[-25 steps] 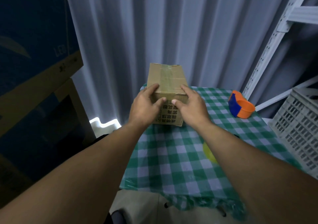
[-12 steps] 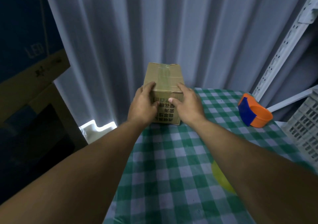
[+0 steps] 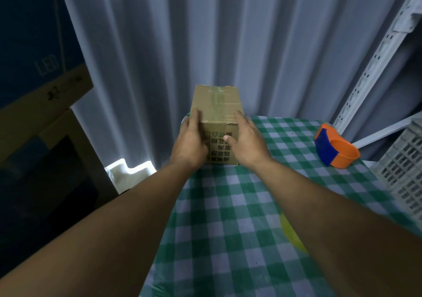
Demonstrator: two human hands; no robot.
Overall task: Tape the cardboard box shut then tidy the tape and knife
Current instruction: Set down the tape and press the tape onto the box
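Note:
A small cardboard box [image 3: 217,104] with clear tape along its top seam stands at the far left corner of the green checked table [image 3: 239,205]. My left hand [image 3: 190,144] presses flat against the box's left side. My right hand [image 3: 247,143] lies against its right front edge, thumb on the printed front face. An orange and blue tape dispenser [image 3: 334,148] sits on the table to the right, apart from both hands. A yellow object [image 3: 291,235], mostly hidden under my right forearm, lies on the cloth; I cannot tell what it is.
A corrugated grey wall rises right behind the box. Large cardboard boxes [image 3: 41,91] stack at the left. A white perforated crate [image 3: 404,166] and metal shelf uprights [image 3: 376,56] stand at the right. White foam [image 3: 126,171] lies below the table's left edge.
My hands have slid apart from the box's front top edge to its two sides. The box stays in the same place.

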